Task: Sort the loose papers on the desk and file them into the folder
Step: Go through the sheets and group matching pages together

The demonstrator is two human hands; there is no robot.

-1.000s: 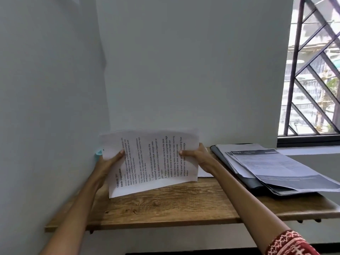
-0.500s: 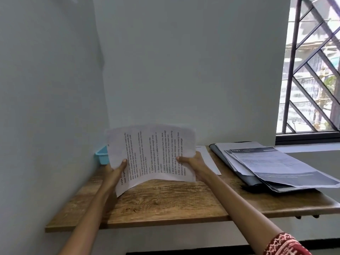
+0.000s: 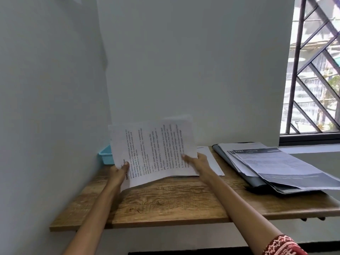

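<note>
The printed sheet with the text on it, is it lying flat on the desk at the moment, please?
No, both hands, left and right, hold the printed sheet raised and tilted above the desk.

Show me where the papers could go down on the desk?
Bare wood lies at the desk's front, between the arms. The right is crowded by the folder and its sheets; a blue tray fills the back left corner.

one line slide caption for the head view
Both hands, left hand and right hand, hold printed sheets above the desk.
</note>
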